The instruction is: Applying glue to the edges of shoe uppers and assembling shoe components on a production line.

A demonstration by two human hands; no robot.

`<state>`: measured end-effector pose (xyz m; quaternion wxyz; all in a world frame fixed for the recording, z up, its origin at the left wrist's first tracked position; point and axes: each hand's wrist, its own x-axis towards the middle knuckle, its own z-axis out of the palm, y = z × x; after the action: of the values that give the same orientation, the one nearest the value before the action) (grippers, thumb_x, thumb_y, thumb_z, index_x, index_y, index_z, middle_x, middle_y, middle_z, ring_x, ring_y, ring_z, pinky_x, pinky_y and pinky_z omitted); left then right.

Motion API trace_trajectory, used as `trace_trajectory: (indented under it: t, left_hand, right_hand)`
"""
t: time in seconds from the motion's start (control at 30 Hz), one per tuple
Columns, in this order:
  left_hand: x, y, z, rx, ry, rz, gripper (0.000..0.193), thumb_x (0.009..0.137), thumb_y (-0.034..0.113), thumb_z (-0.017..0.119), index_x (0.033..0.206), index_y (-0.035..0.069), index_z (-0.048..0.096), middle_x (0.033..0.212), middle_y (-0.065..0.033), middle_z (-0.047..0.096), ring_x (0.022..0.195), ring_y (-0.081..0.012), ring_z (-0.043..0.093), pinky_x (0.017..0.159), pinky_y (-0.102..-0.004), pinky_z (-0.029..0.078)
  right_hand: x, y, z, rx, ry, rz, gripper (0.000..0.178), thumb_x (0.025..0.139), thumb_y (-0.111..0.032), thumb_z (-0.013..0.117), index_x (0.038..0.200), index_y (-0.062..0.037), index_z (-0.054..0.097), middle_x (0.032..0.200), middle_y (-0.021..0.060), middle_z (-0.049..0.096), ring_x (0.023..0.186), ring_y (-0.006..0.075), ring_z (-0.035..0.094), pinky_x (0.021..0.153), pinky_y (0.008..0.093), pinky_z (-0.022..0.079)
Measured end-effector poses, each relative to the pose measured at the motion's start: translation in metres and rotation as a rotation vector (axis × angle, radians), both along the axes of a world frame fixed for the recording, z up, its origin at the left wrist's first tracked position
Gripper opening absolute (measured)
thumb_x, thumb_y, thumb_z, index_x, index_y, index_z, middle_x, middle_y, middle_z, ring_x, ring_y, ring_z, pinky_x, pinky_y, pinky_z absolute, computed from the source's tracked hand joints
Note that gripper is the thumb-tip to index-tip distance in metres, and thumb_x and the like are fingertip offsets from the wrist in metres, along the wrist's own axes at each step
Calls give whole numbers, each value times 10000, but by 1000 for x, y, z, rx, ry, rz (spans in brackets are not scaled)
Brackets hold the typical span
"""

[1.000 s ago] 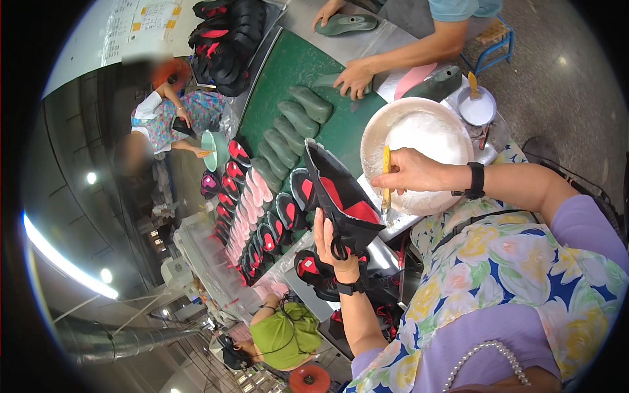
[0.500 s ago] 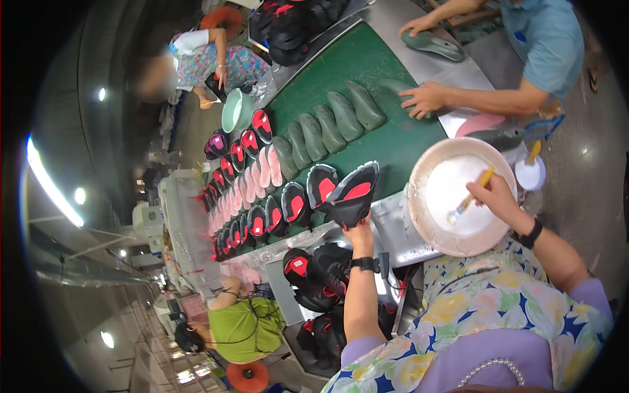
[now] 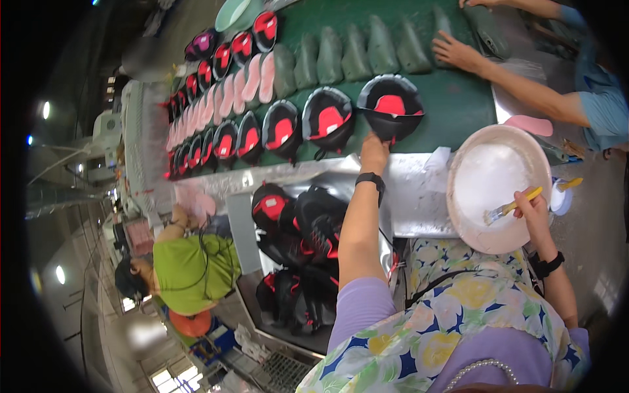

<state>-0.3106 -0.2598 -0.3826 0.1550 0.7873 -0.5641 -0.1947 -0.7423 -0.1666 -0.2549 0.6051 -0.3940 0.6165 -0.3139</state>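
Note:
My left hand [image 3: 375, 152] is closed on the heel end of a black and red shoe upper [image 3: 403, 124]. Its pale-edged opening faces up over the green tabletop, at the right end of a row of similar uppers [image 3: 282, 134]. In my right hand [image 3: 534, 208] is a paintbrush [image 3: 508, 208] with a yellow handle, gripped between the fingers. The pale bristles hang over the white liquid in a large pink basin [image 3: 458, 219], near its front right side.
Pink insoles [image 3: 226, 98] and green shoe lasts [image 3: 357, 56] line the green table [image 3: 452, 98]. A co-worker's hand [image 3: 458, 54] touches a last. Stacked black shoe uppers [image 3: 321, 223] fill a tray at front left. Beside the basin stands a small white pot [image 3: 560, 196] with another brush.
My left hand has brought the upper down beside the row, and it is less tilted. The brush remains over the basin in my right hand. The whole view has shifted.

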Motion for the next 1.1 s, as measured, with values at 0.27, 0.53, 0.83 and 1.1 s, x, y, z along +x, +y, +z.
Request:
trace_trajectory:
  t: [0.27,0.53,0.83,1.1]
  left_hand:
    - [72,168,132,-52,-215,-219,517,749,-21,579,1255,86,592,1317,-179,563,1251,-401,503,1003,-511,433]
    - [89,252,88,175,-631,-214,572,713,27,663,1259,166,569,1507,-126,422,1417,-444,325,1059,-607,363]
    - [113,244,203,-57,-3,168,552,817,44,686,1352,77,552,1323,-147,588,1233,-320,550,1045,-383,440]
    - [49,217,219,-62,377,-99,608,964,154,655,1491,202,355,1359,-78,522,1211,-269,557,1024,-456,471]
  right_hand:
    - [-14,-11,-12,-59,80,117,236,950,-275,681,875,-75,581,720,-25,579,614,42,540,571,192,426]
    - [5,-31,-59,-357,344,144,301,909,-241,711,819,40,655,694,121,649,622,139,579,568,326,466]
    - [47,-9,-53,-467,304,629,237,860,-215,701,932,-14,597,849,200,651,807,377,638,739,446,490]
    - [-35,-24,-30,-586,414,717,201,831,-177,689,909,-23,586,836,184,639,846,398,637,756,482,486]
